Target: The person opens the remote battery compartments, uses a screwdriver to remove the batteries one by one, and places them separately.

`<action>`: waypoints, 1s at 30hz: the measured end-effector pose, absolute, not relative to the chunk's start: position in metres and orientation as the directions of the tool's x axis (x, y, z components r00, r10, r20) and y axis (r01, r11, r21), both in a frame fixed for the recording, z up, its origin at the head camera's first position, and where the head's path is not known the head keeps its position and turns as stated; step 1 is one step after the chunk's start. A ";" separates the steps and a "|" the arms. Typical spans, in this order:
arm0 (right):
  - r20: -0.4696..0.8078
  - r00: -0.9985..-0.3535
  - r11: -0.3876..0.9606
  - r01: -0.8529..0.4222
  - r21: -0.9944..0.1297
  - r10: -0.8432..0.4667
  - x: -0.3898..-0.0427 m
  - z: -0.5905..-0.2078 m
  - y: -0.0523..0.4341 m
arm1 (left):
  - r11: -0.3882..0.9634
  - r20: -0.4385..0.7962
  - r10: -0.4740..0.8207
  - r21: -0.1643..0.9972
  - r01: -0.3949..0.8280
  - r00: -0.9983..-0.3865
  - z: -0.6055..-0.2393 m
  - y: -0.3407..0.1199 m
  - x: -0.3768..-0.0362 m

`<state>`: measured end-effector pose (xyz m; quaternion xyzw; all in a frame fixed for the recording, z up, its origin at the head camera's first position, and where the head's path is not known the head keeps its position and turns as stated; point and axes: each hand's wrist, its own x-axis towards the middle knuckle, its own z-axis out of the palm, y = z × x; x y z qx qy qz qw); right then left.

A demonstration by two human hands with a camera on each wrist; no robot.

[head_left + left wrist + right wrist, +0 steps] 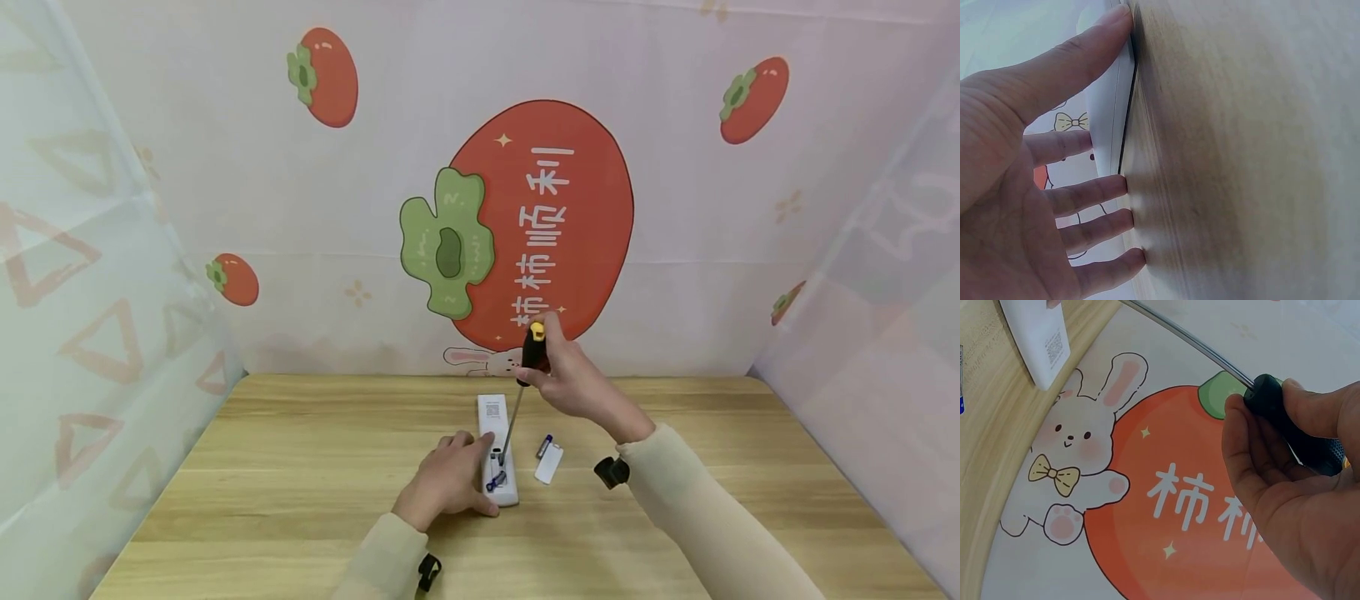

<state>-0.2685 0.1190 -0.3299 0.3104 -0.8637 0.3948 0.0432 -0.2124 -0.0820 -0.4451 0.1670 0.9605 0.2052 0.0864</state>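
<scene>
A white remote control (492, 417) lies face down on the wooden table (300, 467), with its battery bay (498, 472) uncovered and a battery in it. My left hand (448, 482) holds the remote by its left side, the thumb (1079, 53) against one edge and the index finger behind it. The other fingertips (1116, 187) rest on the wood. My right hand (573, 379) grips the black and yellow handle of a screwdriver (534, 346). Its steel shaft (1191, 344) slants down and its tip is in the battery bay. In the right wrist view the remote (1035, 337) shows its far end.
The white battery cover (549, 463) and a loose battery (543, 445) lie just right of the remote. A printed cloth backdrop (525, 225) closes off the back, and pale curtains hang at both sides. Bare wood lies to the left and right of the hands.
</scene>
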 end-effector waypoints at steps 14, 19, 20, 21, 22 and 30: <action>0.307 -0.799 0.529 -0.580 -0.620 -0.517 -0.262 -0.335 0.114 | 0.860 -0.100 0.365 0.417 0.294 -0.926 -0.446 -0.082 -0.213; 0.323 -0.795 0.531 -0.590 -0.607 -0.513 -0.259 -0.335 0.112 | 0.858 -0.095 0.365 0.420 0.295 -0.926 -0.446 -0.082 -0.213; 0.327 -0.795 0.533 -0.592 -0.605 -0.511 -0.259 -0.335 0.112 | 0.858 -0.093 0.365 0.420 0.296 -0.927 -0.446 -0.082 -0.213; 0.328 -0.796 0.536 -0.591 -0.602 -0.509 -0.259 -0.335 0.112 | 0.858 -0.090 0.365 0.418 0.298 -0.926 -0.446 -0.082 -0.213; 0.329 -0.798 0.538 -0.590 -0.602 -0.506 -0.259 -0.335 0.112 | 0.858 -0.089 0.366 0.417 0.299 -0.926 -0.446 -0.082 -0.213; 0.302 -0.848 0.571 -0.520 -0.635 -0.436 -0.258 -0.340 0.115 | 0.859 -0.092 0.360 0.421 0.292 -0.928 -0.446 -0.082 -0.214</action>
